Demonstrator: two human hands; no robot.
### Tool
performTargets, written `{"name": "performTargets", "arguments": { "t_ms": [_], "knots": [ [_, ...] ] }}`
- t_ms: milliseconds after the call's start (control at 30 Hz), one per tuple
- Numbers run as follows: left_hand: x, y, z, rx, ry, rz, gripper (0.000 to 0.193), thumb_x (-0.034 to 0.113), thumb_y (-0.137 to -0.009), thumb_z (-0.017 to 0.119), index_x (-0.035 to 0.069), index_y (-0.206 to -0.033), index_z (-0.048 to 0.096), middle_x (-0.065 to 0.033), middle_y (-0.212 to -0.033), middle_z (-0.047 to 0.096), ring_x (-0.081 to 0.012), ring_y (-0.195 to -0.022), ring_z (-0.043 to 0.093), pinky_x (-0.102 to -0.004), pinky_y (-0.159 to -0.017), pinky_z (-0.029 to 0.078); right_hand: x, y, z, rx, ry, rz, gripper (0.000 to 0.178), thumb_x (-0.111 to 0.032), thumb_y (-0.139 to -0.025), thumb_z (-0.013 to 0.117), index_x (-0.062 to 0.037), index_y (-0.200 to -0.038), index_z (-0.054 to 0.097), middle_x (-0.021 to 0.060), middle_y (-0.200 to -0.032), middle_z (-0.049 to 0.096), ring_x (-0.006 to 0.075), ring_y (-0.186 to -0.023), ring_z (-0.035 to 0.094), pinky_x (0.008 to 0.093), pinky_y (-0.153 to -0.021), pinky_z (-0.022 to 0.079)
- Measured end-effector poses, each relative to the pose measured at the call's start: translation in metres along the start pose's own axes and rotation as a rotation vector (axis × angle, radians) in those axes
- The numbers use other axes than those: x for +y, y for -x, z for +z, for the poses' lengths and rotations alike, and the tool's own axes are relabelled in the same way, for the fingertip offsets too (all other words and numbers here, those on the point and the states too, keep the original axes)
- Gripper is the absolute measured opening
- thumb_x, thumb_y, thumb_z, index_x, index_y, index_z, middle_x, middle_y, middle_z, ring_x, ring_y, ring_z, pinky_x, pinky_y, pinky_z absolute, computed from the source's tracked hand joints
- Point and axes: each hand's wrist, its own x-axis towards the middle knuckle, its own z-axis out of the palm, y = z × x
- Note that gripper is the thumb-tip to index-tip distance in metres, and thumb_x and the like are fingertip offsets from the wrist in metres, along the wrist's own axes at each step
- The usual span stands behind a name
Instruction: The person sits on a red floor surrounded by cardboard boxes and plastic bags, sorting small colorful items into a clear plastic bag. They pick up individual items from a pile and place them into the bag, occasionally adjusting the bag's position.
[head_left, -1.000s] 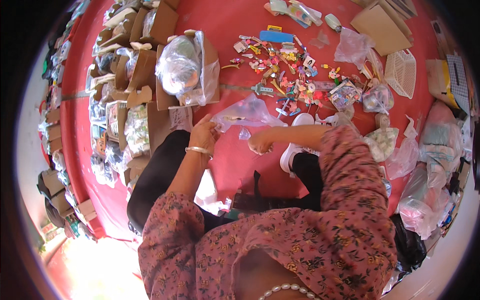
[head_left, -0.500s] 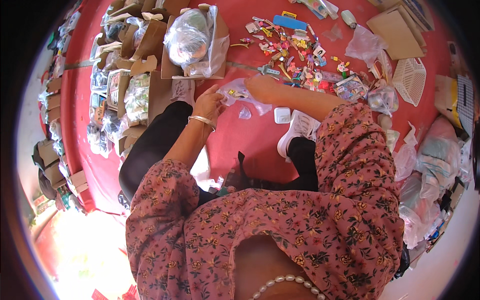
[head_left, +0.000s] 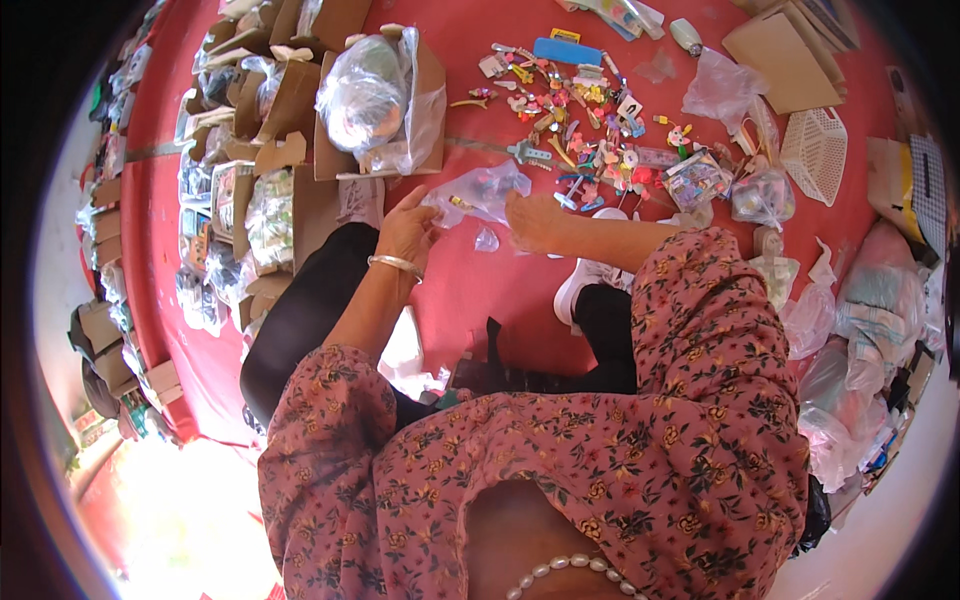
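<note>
Between my two hands a clear plastic bag (head_left: 485, 192) is stretched out above the red floor covering, with something small and yellow showing through its left part. My left hand (head_left: 408, 228), with a bangle at the wrist, pinches the bag's left end. At the opposite end, my right hand (head_left: 534, 221) is closed on the bag's edge; its fingertips are partly hidden and slightly blurred. Just below the bag lies a small piece of clear plastic (head_left: 487, 239). Beyond my right hand spreads a pile of colourful hair clips and small trinkets (head_left: 600, 135).
An open cardboard box (head_left: 431, 85) with a plastic-wrapped round bundle stands ahead on the left, beside several packed boxes. A blue flat case (head_left: 568, 51) lies behind the pile. To the right are a white plastic basket (head_left: 818, 160), cardboard pieces (head_left: 785, 62) and filled plastic bags (head_left: 868, 305).
My right hand has moved from over the bag down to its right end, and the bag now shows stretched out. The white square case is now hidden behind my right forearm.
</note>
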Motion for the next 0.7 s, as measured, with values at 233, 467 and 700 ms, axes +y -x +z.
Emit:
{"name": "performTargets", "arguments": {
  "t_ms": [233,467,700],
  "knots": [
    [0.007,-0.019,-0.031,0.169,-0.158,0.246,0.047,-0.016,-0.065,0.05,-0.004,-0.11,0.052,-0.0157,-0.097,0.057,-0.0204,-0.076,0.06,-0.0218,-0.052,0.044,0.051,-0.021,-0.065,-0.022,-0.249,0.212,0.02,-0.014,-0.072,0.051,0.0026,-0.078,0.06,0.0209,-0.076,0.06,0.0348,-0.074,0.061,0.0421,-0.061,0.048],
    [-0.026,-0.039,-0.054,0.312,-0.829,0.281,0.057,0.004,-0.058,0.068,-0.005,-0.111,0.05,-0.0174,-0.096,0.058,-0.02,-0.084,0.059,-0.0283,-0.07,0.047,0.072,-0.064,-0.047,0.15,-0.445,0.161,0.02,-0.019,-0.075,0.055,0.0007,-0.075,0.06,0.0121,-0.069,0.06,0.0185,-0.06,0.058,0.0335,-0.052,0.044],
    [-0.048,-0.062,-0.073,0.245,-0.946,0.147,0.062,0.015,-0.057,0.073,-0.004,-0.111,0.051,-0.0203,-0.098,0.059,-0.0284,-0.094,0.057,-0.0319,-0.083,0.044,0.059,-0.069,-0.054,-0.106,-1.422,0.414,0.028,-0.025,-0.084,0.049,-0.0037,-0.072,0.061,0.0032,-0.062,0.056,0.0136,-0.064,0.053,0.0267,-0.061,0.042]
  ]
}}
